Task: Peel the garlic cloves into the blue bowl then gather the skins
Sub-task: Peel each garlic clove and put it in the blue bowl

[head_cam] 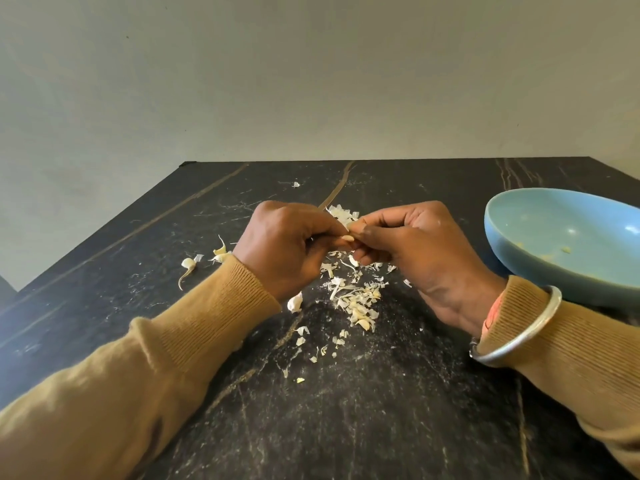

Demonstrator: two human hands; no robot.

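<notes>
My left hand (280,244) and my right hand (408,251) meet above the middle of the black table, and both pinch one small garlic clove (347,238) between fingertips and thumbs. Most of the clove is hidden by the fingers. Below the hands lies a heap of pale garlic skins (356,299); more skins (341,213) lie just beyond them. An unpeeled clove (295,302) sits by my left wrist, and two more cloves (188,264) lie further left. The blue bowl (519,251) stands to the right, with a few pale bits inside.
The black marble-look table (346,410) runs to a plain wall at the back; its left edge slants away at the far left. Small skin flakes (301,336) are scattered toward the near side. A metal bangle (519,336) circles my right wrist.
</notes>
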